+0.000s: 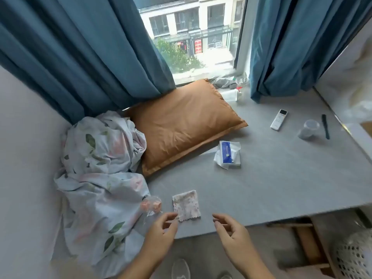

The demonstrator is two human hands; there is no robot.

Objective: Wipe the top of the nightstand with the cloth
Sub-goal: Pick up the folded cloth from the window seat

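A small folded cloth (186, 205), pale with pink specks, lies flat near the front edge of the grey top surface (271, 178). My left hand (161, 232) hovers at the cloth's near left corner, its fingertips touching or almost touching that corner, fingers loosely curled. My right hand (231, 232) is a little to the right of the cloth, over the front edge, fingers apart and holding nothing.
An orange pillow (181, 123) and a crumpled floral sheet (100, 168) fill the left side. A tissue pack (228, 155), a remote (278, 119), a plastic cup (309, 129) and a dark comb (325, 126) lie further back. A small wrapped item (152, 205) sits left of the cloth.
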